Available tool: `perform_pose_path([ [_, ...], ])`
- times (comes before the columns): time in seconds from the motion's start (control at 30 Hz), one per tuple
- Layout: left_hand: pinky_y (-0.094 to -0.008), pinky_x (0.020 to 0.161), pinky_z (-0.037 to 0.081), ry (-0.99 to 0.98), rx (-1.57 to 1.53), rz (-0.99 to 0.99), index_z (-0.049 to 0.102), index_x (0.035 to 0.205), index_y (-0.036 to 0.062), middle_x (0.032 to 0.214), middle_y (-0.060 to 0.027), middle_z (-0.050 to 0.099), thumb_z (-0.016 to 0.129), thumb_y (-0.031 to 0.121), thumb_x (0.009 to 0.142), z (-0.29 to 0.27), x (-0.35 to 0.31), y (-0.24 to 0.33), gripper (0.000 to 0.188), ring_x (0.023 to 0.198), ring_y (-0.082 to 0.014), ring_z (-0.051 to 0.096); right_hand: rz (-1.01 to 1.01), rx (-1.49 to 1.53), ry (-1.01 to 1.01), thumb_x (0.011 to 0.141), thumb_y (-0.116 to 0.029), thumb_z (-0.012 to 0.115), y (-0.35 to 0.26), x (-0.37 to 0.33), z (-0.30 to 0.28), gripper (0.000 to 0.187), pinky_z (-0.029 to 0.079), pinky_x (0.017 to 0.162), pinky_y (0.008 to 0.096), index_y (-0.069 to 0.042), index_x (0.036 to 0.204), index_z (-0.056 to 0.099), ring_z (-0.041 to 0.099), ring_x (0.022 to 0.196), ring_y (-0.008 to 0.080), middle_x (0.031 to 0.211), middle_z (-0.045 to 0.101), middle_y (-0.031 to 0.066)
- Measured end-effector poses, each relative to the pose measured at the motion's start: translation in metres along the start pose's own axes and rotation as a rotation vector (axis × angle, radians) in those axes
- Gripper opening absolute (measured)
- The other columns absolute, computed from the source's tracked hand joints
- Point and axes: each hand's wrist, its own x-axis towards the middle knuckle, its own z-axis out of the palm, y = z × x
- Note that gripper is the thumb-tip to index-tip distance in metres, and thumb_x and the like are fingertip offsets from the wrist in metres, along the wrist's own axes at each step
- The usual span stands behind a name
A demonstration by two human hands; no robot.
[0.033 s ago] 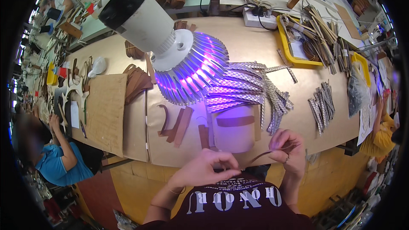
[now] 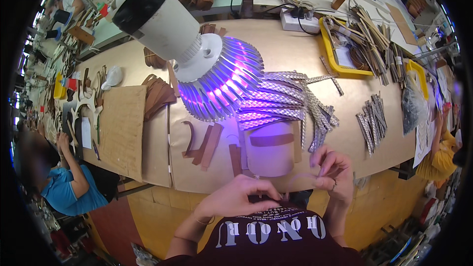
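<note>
Near the table's front edge, my right hand (image 2: 332, 176) pinches a thin leather strip (image 2: 301, 175), pale and blurred, between thumb and fingers. The strip curves toward my left hand (image 2: 244, 194), whose fingers are curled in with the thumb close to them. What that hand holds, if anything, is hidden. Just beyond both hands, a rounded beige panel (image 2: 271, 160) carries a brown band (image 2: 272, 141). Braided metallic strips (image 2: 278, 99) lie beyond it, lit violet by the lamp (image 2: 224, 76). Brown leather pieces (image 2: 209, 145) lie left of the panel.
The lamp's bulky head hangs over the table's middle. At right are a bundle of braided strips (image 2: 373, 123) and a yellow tray (image 2: 364, 72). A brown board (image 2: 120, 133) lies at left. One person in blue (image 2: 76, 187) sits at left, another in yellow (image 2: 438, 155) at right.
The strip, dark brown and sharply seen before, now looks pale and blurred as it bends between my hands. My right fingers have shifted slightly; my left hand has dipped a little.
</note>
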Motion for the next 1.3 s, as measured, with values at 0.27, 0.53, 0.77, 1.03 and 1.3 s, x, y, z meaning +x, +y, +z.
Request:
perform_pose_path([
  [0.27,-0.0295,0.076,0.048,0.431,0.274,0.182,0.068,0.088,0.0050,0.092,-0.0061,0.067,0.087,0.027,0.068,-0.011,-0.005,0.031,0.035,0.083,-0.0183,0.063,0.338,-0.083,-0.261,0.076,0.001,0.078,-0.020,0.003,0.020,0.037,0.054,0.075,0.0292,-0.001,0.108,0.060,0.069,0.078,0.0165,0.077,0.068,0.0104],
  [0.53,-0.0274,0.080,0.048,0.268,-0.104,-0.037,0.065,0.104,-0.0018,0.095,-0.0053,0.063,0.077,0.009,0.081,0.004,0.009,0.016,0.028,0.087,-0.0127,0.059,0.262,-0.519,-0.603,0.090,-0.014,0.065,-0.018,0.017,0.029,0.093,0.050,0.060,0.0377,-0.012,0.155,-0.001,0.065,0.062,0.0309,0.065,0.061,0.0146],
  [0.77,-0.0257,0.078,0.052,0.307,-0.201,-0.074,0.063,0.098,-0.0036,0.094,-0.0055,0.063,0.074,-0.003,0.081,0.010,0.006,0.001,0.020,0.085,-0.0119,0.062,0.242,-0.804,-0.736,0.093,-0.027,0.063,-0.010,0.013,0.030,0.093,0.045,0.052,0.0450,-0.012,0.154,-0.005,0.060,0.055,0.0384,0.063,0.060,0.0179],
  [1.03,-0.0263,0.066,0.046,0.741,-0.328,0.167,0.050,0.094,0.0038,0.092,-0.0089,0.057,0.063,-0.006,0.084,0.011,0.004,-0.023,0.019,0.073,-0.0119,0.054,0.057,-0.597,-0.454,0.096,-0.021,0.060,0.006,0.017,0.004,0.052,0.047,0.061,0.0352,-0.006,0.142,0.040,0.063,0.062,0.0261,0.071,0.064,0.0133],
  [1.3,-0.0243,0.071,0.044,0.994,-0.427,0.193,0.049,0.107,0.0033,0.093,-0.0075,0.057,0.060,-0.005,0.088,0.028,0.019,-0.059,0.023,0.076,-0.0119,0.054,0.118,-0.748,-0.118,0.093,-0.024,0.063,0.013,0.025,-0.002,0.025,0.047,0.060,0.0362,-0.006,0.108,0.055,0.060,0.058,0.0233,0.066,0.061,0.0067],
])
